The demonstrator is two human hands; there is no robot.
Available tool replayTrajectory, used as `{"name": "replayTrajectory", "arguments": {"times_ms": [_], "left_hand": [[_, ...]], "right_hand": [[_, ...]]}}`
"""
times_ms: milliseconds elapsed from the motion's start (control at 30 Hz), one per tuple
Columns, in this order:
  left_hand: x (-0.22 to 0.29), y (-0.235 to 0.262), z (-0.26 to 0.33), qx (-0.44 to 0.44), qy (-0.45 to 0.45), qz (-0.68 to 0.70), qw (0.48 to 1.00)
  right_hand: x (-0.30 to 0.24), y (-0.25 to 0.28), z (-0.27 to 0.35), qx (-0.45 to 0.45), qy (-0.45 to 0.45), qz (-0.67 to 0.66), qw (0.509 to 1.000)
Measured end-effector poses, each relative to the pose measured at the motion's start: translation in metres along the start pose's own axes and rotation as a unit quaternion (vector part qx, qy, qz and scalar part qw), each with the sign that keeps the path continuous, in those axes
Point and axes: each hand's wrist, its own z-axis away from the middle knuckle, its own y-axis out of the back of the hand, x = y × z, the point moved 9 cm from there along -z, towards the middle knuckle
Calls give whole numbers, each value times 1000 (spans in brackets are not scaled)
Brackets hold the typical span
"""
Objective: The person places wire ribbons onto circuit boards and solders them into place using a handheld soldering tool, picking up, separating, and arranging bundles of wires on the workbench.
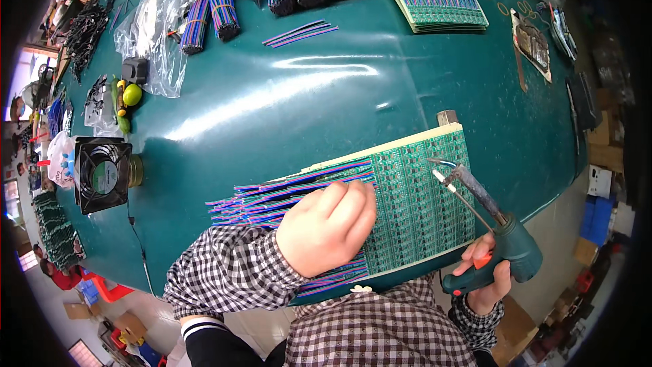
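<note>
A green circuit board panel (421, 211) with rows of small components lies on a cream backing sheet (387, 147) in front of me. Multi-coloured ribbon wires (265, 198) run leftward from its left part, side by side. Over these wires rests my left hand (329, 228), fingers curled and pressed together by the edge of the wired rows; its fingertips are hidden, so what they pinch cannot be made out. At the panel's right side my right hand (485, 272) grips a green soldering gun (519, 248) with an orange trigger. The gun's tip and thin feed tube hang above the board, apart from my left hand.
A small block (446, 117) touches the panel's far edge. To the left stands a black fan (103, 175). Farther back lie loose wires (300, 32), bundled wires (223, 13), a plastic bag (159, 41) and a stack of wired panels (438, 0). Rubber bands (503, 9) lie far right.
</note>
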Motion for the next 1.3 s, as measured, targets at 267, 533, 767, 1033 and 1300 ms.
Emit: {"name": "replayTrajectory", "arguments": {"times_ms": [267, 533, 767, 1033, 1300], "left_hand": [[4, 3, 2, 33, -20, -29, 999], [2, 4, 8, 70, -10, 4, 997], [1, 6, 7, 75, -8, 13, 997], [-1, 4, 8, 78, -9, 26, 997], [0, 4, 7, 70, -13, 24, 997]], "right_hand": [[3, -9, 13, -42, -58, 38, 997], [4, -14, 25, -76, -42, 125, 988], [8, -21, 27, -99, -83, 216, 968], [-6, -38, 15, -71, -44, 283, 956], [-4, -38, 14, -72, -41, 295, 952]]}}
